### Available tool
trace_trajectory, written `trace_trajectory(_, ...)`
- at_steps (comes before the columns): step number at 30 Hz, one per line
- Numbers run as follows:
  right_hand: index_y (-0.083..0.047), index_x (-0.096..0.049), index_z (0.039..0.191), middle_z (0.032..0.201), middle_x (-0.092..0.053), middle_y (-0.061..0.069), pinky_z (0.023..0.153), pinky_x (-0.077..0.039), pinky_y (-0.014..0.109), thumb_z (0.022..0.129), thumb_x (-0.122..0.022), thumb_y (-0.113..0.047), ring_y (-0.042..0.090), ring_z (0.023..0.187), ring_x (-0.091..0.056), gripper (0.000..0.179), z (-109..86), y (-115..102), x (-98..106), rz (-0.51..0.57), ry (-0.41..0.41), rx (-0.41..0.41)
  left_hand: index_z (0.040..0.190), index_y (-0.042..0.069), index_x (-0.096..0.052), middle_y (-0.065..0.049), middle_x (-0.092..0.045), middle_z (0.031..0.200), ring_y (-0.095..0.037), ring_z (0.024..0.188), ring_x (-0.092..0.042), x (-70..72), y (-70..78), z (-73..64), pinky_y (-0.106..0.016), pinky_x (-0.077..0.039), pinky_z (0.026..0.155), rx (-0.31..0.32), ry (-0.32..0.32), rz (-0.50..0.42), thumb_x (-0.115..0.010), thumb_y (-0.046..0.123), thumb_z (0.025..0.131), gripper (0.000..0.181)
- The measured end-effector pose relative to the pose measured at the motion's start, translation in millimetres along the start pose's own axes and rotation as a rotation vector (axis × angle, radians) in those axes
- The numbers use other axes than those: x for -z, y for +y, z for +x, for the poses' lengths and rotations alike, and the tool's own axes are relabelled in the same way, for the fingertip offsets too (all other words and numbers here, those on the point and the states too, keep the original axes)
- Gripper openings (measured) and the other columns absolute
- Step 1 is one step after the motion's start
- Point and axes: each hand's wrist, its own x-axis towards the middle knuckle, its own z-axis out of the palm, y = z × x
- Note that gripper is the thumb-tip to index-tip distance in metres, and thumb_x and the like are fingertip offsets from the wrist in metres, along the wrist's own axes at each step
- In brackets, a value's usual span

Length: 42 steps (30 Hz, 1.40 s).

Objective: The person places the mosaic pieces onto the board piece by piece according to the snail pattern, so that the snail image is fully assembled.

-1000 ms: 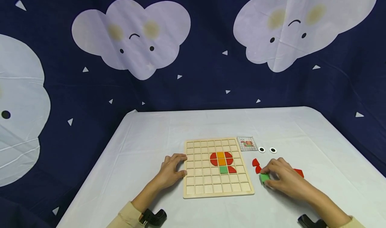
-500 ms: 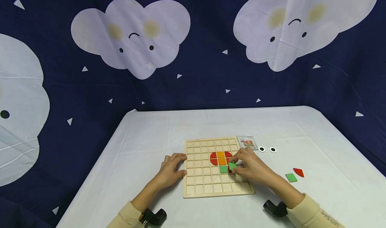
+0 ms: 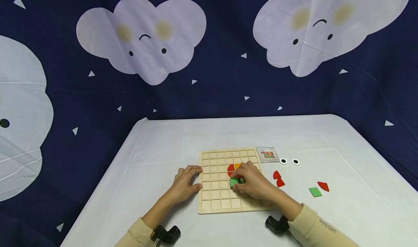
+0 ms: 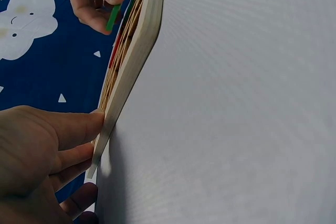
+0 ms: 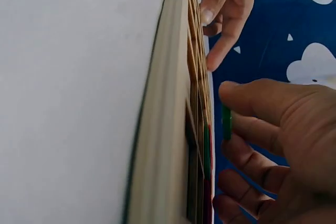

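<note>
My right hand (image 3: 253, 183) pinches a green square tile (image 3: 233, 182) between thumb and fingertips over the gridded wooden board (image 3: 215, 203). In the right wrist view the tile (image 5: 227, 123) is edge-on, slightly apart from the board's surface. On the board, red quarter-circle pieces (image 3: 230, 168) and an orange square (image 3: 238, 165) show in part; my hand covers the rest of that pattern. My left hand (image 3: 185, 185) touches the board's left edge with thumb and fingertips, its fingers fairly straight. The left wrist view shows that thumb (image 4: 84, 127) against the wooden rim.
Right of the board lie red quarter pieces (image 3: 277, 175), another green square (image 3: 315, 192) and a separate red piece (image 3: 323, 186). A small pattern card (image 3: 267, 155) touches the board's upper right corner. Two white eye discs (image 3: 283, 161) lie beside it on the white table (image 3: 169, 141).
My right hand took a green tile from the right of the board and carried it left over the pattern. My left hand stays at the board's edge.
</note>
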Motion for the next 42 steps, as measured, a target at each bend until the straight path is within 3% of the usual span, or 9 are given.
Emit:
trace_trajectory(12,-0.021,-0.071,0.091,0.085,-0.054,-0.01,0.074,-0.028,0.028,0.074,-0.077,-0.026,0.008,0.083,-0.036,0.019,4.0,-3,-6,-0.101,0.005,0.014,0.124,0.009,-0.058,-0.003,-0.052,0.134,-0.015,0.095,-0.036,0.2,-0.1,-0.4,-0.035,-0.027,0.082,0.008,-0.006,0.001,-0.072,0.017,0.08,0.047)
trace_trajectory(29,-0.021,-0.071,0.09,0.085,-0.055,-0.009,0.075,-0.03,0.028,0.073,-0.078,-0.026,0.008,0.084,-0.038,0.019,3.9,-3,-7,-0.132,0.017,0.028,0.124,0.008,-0.059,-0.004,-0.053,0.134,-0.015,0.097,-0.037,0.7,1.3,-0.4,-0.035,-0.027,0.084,0.007,-0.001,0.0,-0.071,0.015,0.079,0.047)
trace_trajectory(36,-0.018,-0.073,0.096,0.089,-0.058,-0.008,0.075,-0.031,0.029,0.073,-0.077,-0.024,0.008,0.084,-0.038,0.024,-2.6,-3,5,-0.094,0.045,-0.014,0.124,0.008,-0.059,-0.004,-0.052,0.134,-0.016,0.098,-0.038,0.6,1.1,-0.8,-0.037,-0.028,0.084,0.004,-0.003,0.003,-0.071,0.015,0.079,0.047)
trace_trajectory(42,-0.016,-0.072,0.093,0.085,-0.057,-0.006,0.075,-0.029,0.03,0.072,-0.077,-0.02,0.009,0.081,-0.037,0.021,-19.3,12,21,-0.119,0.116,-0.062,0.124,0.009,-0.059,-0.003,-0.053,0.134,-0.016,0.097,-0.037,0.5,0.8,0.3,-0.037,-0.027,0.084,0.011,-0.002,0.007,-0.071,0.015,0.079,0.047)
